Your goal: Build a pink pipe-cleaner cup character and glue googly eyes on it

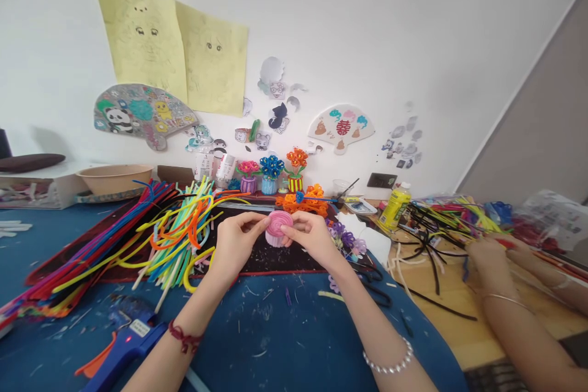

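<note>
The left hand [237, 244] and right hand [313, 236] both grasp one pink coiled piece [278, 219] by thumbs and fingertips, over the bench [271, 343]. Beyond them stand three small pots [269, 186], holding pink flowers [248, 168], blue flowers [272, 166] and orange flowers [297, 160]. Above the right hand, a wall fan [342, 127] reads "囍"; the label on the yellow bottle [395, 206], to that hand's right, is too small to read.

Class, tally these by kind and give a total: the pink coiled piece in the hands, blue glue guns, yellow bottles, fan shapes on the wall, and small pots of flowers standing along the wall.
Pink coiled piece: 1
Blue glue gun: 1
Yellow bottle: 1
Fan shapes: 2
Pots of flowers: 3
Total: 8
</note>
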The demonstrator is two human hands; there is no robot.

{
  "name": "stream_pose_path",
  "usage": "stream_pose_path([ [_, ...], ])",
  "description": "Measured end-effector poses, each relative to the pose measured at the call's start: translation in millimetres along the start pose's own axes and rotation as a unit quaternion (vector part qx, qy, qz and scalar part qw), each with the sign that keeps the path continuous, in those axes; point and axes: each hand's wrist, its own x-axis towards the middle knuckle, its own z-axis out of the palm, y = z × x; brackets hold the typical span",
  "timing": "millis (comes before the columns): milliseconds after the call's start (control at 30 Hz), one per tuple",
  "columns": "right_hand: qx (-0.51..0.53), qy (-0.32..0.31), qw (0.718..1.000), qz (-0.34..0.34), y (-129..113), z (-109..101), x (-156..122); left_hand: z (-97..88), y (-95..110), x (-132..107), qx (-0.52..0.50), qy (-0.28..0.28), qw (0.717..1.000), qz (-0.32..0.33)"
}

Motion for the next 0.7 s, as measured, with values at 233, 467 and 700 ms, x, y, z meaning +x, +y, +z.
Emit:
stream_pose_path([
  [233, -0.062, 0.013, 0.998, -0.019, 1.6, -3.5, -0.6, -3.9, 2.6, 0.6, 0.05, 0.025, 0.998, 0.04],
  [467, -0.088, 0.045, 0.995, -0.033, 4.9, -6.5, 0.2, -3.8, 7.7, -0.9, 0.069, -0.005, 0.996, 0.056],
  [700, -0.071, 0.03, 0.997, -0.016, 5.4, -1.6, 0.1, -3.4, 6.6, 0.7, 0.064, -0.011, 0.998, 0.019],
])
